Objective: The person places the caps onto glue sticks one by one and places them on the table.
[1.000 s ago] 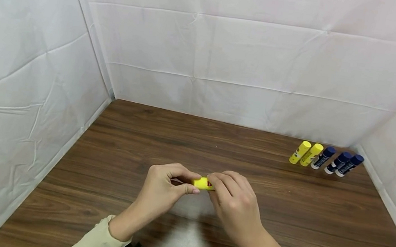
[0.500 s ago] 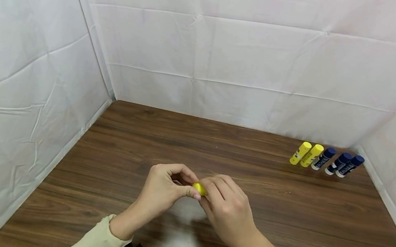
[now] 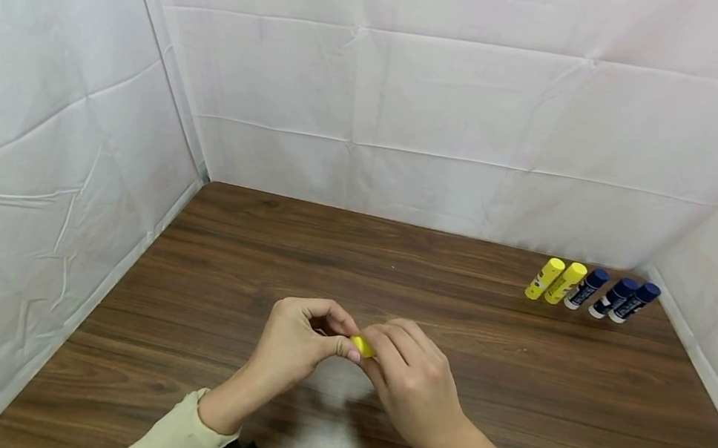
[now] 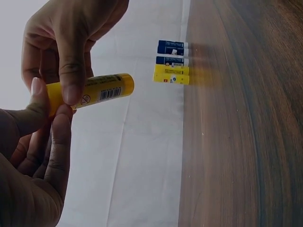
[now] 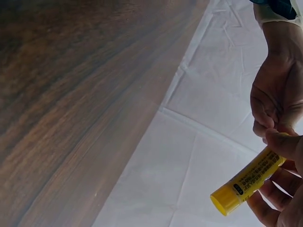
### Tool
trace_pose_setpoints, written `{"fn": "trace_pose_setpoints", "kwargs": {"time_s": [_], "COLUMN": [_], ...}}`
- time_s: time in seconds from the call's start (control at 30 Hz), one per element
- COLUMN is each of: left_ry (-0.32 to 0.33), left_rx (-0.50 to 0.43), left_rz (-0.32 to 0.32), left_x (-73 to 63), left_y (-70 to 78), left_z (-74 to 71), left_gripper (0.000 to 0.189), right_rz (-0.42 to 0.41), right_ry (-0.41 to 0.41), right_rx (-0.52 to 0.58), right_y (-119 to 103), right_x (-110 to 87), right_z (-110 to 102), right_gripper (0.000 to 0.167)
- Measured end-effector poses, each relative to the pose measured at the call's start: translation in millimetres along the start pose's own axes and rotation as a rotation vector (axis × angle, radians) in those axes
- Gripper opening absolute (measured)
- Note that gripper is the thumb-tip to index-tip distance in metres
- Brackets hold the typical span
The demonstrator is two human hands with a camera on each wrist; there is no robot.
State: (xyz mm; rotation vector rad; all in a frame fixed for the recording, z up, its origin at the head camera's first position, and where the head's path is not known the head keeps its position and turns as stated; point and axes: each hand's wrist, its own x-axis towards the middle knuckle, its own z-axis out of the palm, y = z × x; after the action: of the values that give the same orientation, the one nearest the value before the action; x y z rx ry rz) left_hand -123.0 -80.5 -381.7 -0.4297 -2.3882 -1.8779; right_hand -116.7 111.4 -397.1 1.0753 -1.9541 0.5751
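Note:
Between both hands, above the table, is a yellow glue stick (image 4: 109,90) with dark print and a barcode. My left hand (image 3: 297,343) pinches one end between thumb and forefinger. Close beside it, my right hand (image 3: 414,376) holds the barrel with thumb and fingers, overlapping the left fingertips in the left wrist view. From the head, only a short yellow end of the glue stick (image 3: 363,345) shows; the right fingers hide the rest. In the right wrist view, the printed glue stick (image 5: 251,177) slants down to the left, its far end sticking out past the right hand.
At the table's back right, two yellow glue sticks (image 3: 555,281) and three dark blue ones with white bases (image 3: 606,295) stand upright in a row. White sheeting (image 3: 375,91) encloses the dark wooden table (image 3: 249,240) at the back and sides.
My right hand has shifted slightly left, closer to the left fingertips. The glue stick has turned, so less of it shows from the head. Over the last half second, almost nothing moved.

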Motion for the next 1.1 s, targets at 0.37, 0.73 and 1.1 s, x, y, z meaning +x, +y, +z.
{"fn": "trace_pose_setpoints", "kwargs": {"time_s": [0.37, 0.73, 1.1], "left_ry": [0.005, 0.05, 0.103], "left_rx": [-0.023, 0.181, 0.606], "left_rz": [0.012, 0.168, 0.356], "left_x": [-1.0, 4.7, 17.6], "left_y": [-1.7, -3.0, -15.0], "left_z": [1.3, -7.7, -24.1], "left_gripper": [0.01, 0.005, 0.008], "right_rz": [0.063, 0.395, 0.732], "right_ry": [-0.05, -0.167, -0.261], "right_rx": [0.059, 0.158, 0.159], "right_y": [1.3, 17.2, 56.2], "right_x": [-4.3, -9.5, -12.9], "right_z": [-0.1, -17.2, -46.4], "right_gripper": [0.021, 0.033, 0.031]}}
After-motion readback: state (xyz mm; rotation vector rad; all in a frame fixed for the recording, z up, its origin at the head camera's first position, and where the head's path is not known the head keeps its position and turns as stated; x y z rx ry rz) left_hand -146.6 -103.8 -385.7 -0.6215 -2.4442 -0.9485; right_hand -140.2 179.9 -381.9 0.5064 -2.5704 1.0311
